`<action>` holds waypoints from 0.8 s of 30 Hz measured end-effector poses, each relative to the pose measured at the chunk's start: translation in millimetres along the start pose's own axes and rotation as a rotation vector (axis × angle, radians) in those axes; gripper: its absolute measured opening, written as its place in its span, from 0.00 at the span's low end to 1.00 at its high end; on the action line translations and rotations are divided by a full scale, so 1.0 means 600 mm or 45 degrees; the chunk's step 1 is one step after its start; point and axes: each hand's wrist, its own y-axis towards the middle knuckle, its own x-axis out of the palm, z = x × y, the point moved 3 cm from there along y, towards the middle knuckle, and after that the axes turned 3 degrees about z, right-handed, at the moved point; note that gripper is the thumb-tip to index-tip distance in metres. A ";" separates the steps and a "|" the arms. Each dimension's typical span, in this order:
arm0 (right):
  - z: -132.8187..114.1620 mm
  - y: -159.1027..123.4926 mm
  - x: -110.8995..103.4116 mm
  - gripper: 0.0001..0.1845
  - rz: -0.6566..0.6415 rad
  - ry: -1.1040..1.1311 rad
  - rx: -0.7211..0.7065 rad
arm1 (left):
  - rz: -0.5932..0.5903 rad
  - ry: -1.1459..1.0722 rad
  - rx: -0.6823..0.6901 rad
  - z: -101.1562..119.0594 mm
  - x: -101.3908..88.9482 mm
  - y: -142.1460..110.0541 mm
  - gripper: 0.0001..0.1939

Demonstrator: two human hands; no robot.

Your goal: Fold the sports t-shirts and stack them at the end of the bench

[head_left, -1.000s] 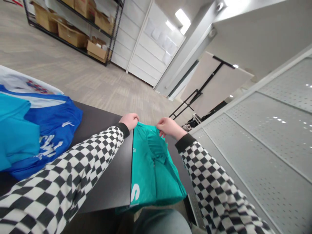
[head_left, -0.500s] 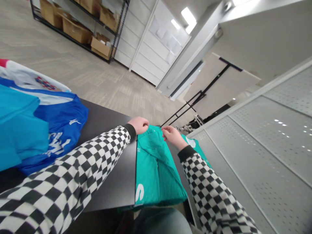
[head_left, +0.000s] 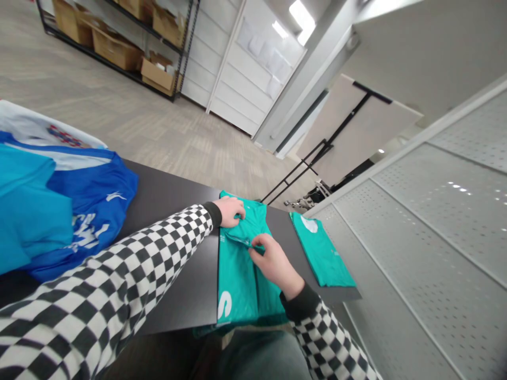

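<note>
A teal shirt (head_left: 237, 274) with a white letter or mark near its lower left lies partly folded on the dark table, its near end hanging over the front edge. At its far left corner, my left hand (head_left: 232, 211) rests with fingers curled on the fabric. My right hand (head_left: 273, 261) pinches a folded-over edge of the same shirt between thumb and fingers, near its middle. To the right lies a second teal shirt (head_left: 322, 250), folded flat, with a white patch at its neck.
Blue and white jerseys (head_left: 91, 200) and a light-blue cloth (head_left: 31, 206) are heaped on the dark table (head_left: 170, 295) at left. A grey perforated panel (head_left: 428, 232) stands close on the right. Behind is a shelf rack with cardboard boxes (head_left: 114, 45).
My right hand has come nearer and slightly left, drawing a shirt edge inward over the shirt. My left hand has shifted slightly nearer. The second teal shirt is now in fuller view.
</note>
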 end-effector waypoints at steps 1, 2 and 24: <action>-0.006 -0.009 0.002 0.05 -0.008 0.014 -0.045 | -0.005 -0.002 -0.002 -0.001 0.001 0.000 0.16; -0.012 -0.018 0.005 0.06 -0.041 0.021 -0.091 | -0.008 -0.001 -0.002 -0.001 0.001 0.001 0.16; -0.044 -0.053 0.027 0.06 -0.091 -0.091 -0.248 | -0.015 0.122 -0.145 -0.009 -0.003 0.007 0.17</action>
